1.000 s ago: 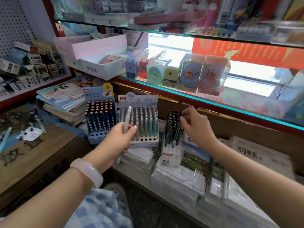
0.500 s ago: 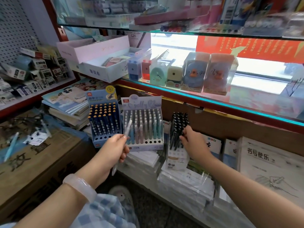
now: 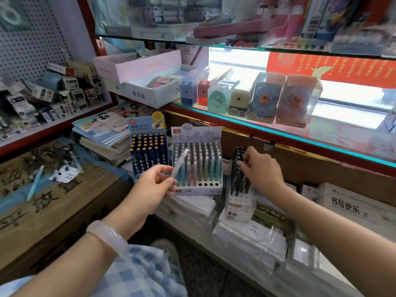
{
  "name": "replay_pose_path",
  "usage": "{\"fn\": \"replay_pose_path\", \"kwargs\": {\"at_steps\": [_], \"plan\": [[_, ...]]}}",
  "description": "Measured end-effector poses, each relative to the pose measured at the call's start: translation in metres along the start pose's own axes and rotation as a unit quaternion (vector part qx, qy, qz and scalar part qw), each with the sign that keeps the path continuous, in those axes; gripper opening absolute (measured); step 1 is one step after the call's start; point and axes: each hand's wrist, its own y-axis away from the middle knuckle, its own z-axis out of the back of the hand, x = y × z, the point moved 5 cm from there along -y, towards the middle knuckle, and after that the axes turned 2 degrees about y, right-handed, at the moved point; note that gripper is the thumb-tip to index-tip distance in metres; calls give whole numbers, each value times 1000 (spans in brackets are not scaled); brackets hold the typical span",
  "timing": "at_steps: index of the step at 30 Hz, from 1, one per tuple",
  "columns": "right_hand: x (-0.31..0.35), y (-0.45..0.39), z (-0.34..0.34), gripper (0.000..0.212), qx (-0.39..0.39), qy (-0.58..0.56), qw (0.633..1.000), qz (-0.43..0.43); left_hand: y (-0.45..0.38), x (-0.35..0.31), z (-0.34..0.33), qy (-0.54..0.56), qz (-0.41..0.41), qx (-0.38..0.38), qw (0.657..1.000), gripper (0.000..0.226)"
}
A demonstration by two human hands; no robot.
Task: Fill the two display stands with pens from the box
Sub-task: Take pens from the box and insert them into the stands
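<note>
Shop shelf, left hand (image 3: 147,189) pinching pen (image 3: 179,163), right hand (image 3: 260,168) gripping black pens (image 3: 239,179)

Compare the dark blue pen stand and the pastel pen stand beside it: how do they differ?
The dark blue pen stand is narrower and holds navy pens with orange tips; the pastel pen stand is wider and holds white, teal and pink pens. The blue stand shows several empty holes in its lower rows; the pastel stand shows four in its front row. Both stand upright, side by side, with a printed header card.
</note>
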Motion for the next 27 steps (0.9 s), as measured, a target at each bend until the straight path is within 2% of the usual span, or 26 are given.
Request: {"fn": "replay_pose_path", "kwargs": {"at_steps": [2, 4, 6, 9, 14, 17, 19, 23, 25, 27], "plan": [[21, 0, 6, 17, 21, -144, 989, 26, 2, 0, -1, 11, 0, 6, 1000, 21], [47, 5, 3, 18, 98, -308, 945, 40, 4, 0, -2, 7, 2, 14, 1000, 21], [70, 11, 1, 18, 149, -405, 901, 54, 5, -1, -3, 6, 1, 18, 1000, 20], [90, 16, 0, 18, 168, -479, 858, 73, 6, -2, -1, 6, -10, 30, 999, 20], [104, 12, -5, 13, 173, -512, 837, 90, 5, 0, 1, -3, -18, 42, 999, 22], [103, 8, -5, 9, 158, -507, 843, 90, 3, 5, 1, 0, -10, 47, 999, 21], [97, 1, -1, 10, 133, -484, 861, 82, -1, 7, 6, -33, -14, 45, 998, 23], [75, -23, 7, 16, 20, -302, 948, 93, -10, 0, 32, -79, -68, -33, 994, 24], [67, -29, 0, 16, 0, -215, 971, 106, -13, -3, 45, -116, -83, -70, 987, 20], [61, -30, -12, 14, -3, -177, 978, 108, -16, -2, 57, -209, -90, -101, 969, 21]]}}
